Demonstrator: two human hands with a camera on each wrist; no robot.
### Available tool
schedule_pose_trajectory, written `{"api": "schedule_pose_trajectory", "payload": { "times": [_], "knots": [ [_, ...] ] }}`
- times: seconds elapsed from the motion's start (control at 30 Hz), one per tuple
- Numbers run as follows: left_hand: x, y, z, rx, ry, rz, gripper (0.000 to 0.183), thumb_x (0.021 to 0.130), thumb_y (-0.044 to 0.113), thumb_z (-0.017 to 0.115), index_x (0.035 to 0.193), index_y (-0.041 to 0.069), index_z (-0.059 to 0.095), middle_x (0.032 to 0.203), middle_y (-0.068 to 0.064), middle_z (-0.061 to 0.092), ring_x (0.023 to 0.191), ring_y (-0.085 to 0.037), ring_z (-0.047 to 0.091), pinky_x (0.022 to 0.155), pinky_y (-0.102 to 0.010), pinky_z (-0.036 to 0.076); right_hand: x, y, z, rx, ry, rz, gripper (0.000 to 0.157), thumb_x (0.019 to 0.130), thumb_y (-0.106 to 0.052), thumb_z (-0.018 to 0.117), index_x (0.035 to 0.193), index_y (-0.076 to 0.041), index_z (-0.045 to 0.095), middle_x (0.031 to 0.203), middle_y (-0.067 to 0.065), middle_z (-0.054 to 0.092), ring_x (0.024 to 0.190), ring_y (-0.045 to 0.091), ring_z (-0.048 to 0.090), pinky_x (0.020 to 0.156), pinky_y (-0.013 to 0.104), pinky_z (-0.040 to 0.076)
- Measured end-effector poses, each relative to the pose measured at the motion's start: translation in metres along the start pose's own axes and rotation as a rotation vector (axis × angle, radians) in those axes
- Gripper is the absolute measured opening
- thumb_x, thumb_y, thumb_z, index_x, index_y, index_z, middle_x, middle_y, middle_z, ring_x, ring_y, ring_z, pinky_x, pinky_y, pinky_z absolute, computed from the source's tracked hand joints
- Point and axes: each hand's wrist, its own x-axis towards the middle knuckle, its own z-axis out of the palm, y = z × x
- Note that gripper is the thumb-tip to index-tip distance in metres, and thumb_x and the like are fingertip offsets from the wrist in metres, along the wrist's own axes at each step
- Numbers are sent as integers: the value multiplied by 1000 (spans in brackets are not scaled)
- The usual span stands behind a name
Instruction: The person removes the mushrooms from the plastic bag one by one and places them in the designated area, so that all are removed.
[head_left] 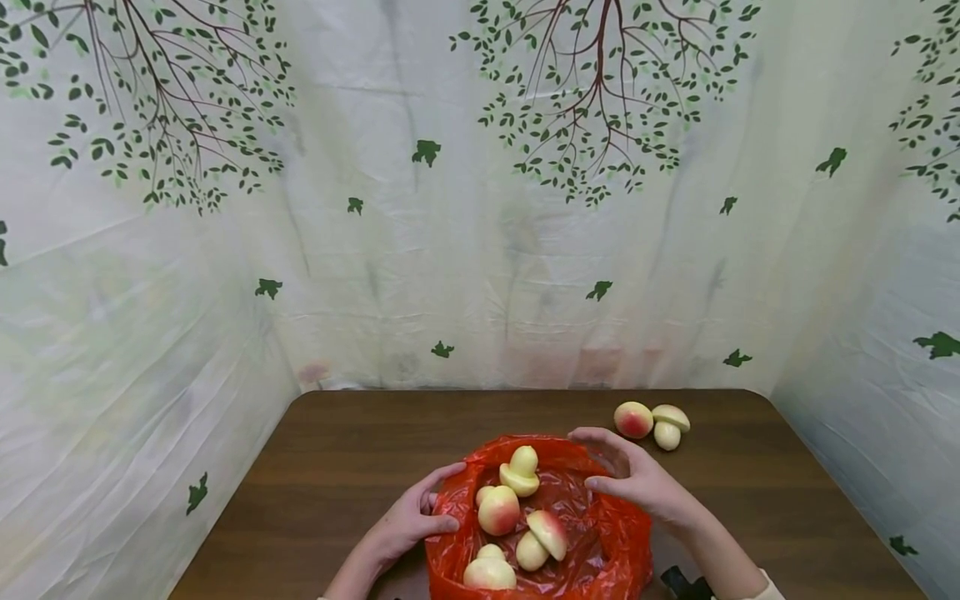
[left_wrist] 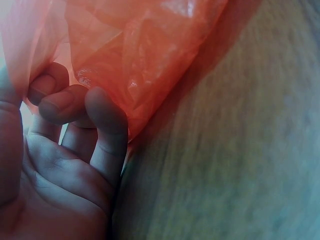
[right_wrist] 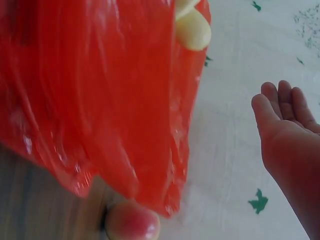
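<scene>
A red plastic bag (head_left: 630,533) stands with its mouth spread wide on the table. Inside lie several mushrooms (head_left: 519,475) with pale stems and cream caps, some blushed red. My left hand (head_left: 411,521) grips the bag's left rim, thumb on the inner side and fingers curled outside; the left wrist view shows the thin plastic (left_wrist: 145,60) between them. At the right rim, my right hand (head_left: 637,475) reaches over the bag with thumb and fingers spread. In the right wrist view that hand (right_wrist: 290,130) has loosely extended fingers and nothing in its grasp.
Beyond the bag at the far right of the brown table (head_left: 360,433) lie a round red-and-yellow piece (head_left: 633,420) and a cream mushroom (head_left: 670,427). A black object (head_left: 686,583) shows beneath my right forearm. White leaf-printed curtains (head_left: 480,275) surround the table.
</scene>
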Motion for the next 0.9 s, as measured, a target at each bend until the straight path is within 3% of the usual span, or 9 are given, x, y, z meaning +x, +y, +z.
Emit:
{"api": "schedule_pose_trajectory", "payload": {
  "times": [0.27,0.37,0.53,0.9],
  "knots": [
    [0,3,0,-2,-1,-11,82,99,10,75,167,8,29,86,3,74,79,-9,77,76,-31,66,6,14,12,40,-90,2,59,105,-9,64,158,0,39,158,0,49,140,-7,51,110,20,51],
    [-1,3,0,-6,0,-15,82,99,10,74,167,7,28,86,3,74,79,-9,77,76,-31,66,8,19,16,40,-117,4,58,105,-9,64,157,2,41,159,8,49,140,-8,50,112,18,49],
    [-1,4,0,-7,0,-18,83,99,10,75,167,7,28,86,3,74,79,-9,77,76,-30,66,11,28,22,16,-161,25,58,105,-12,66,156,1,43,162,32,40,139,-2,53,113,22,48],
    [0,3,0,-19,-16,-3,83,99,9,74,167,7,27,88,3,75,81,-9,77,76,-30,66,14,43,34,59,-239,43,61,103,-7,66,157,5,40,161,38,38,150,26,49,117,22,45]
  ]
}}
